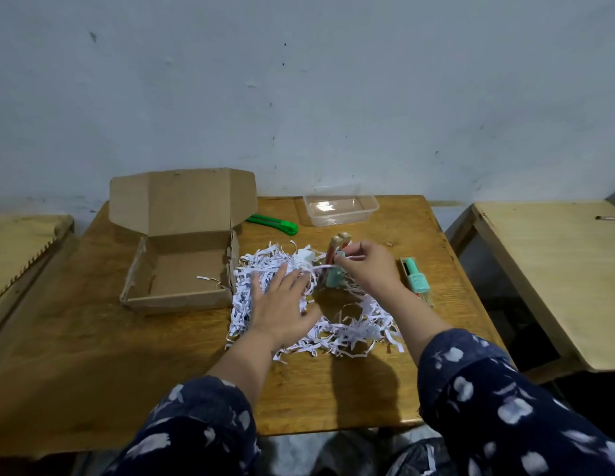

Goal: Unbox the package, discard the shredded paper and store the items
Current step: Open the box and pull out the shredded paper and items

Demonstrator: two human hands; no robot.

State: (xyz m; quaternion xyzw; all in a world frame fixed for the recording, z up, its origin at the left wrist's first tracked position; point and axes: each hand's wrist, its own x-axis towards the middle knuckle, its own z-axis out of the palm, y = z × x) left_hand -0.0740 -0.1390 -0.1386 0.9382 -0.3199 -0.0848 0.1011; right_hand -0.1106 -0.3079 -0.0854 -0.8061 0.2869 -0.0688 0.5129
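Observation:
An open cardboard box [175,269] lies empty on the wooden table [93,355], its lid flap standing up. A heap of white shredded paper [350,333] spreads to its right. My left hand [282,304] lies flat on the shreds, fingers apart. My right hand [364,266] pinches a paper strip that trails to the left, beside a mint-green item [333,278] and a tall red-and-tan packet [337,247] standing in the shreds. A mint nail-polish bottle [415,274] in an open pack lies to the right.
A clear plastic container [340,206] stands at the table's back edge. A green utility knife [275,224] lies between it and the box. Other wooden tables flank this one on the left [21,245] and right [557,269].

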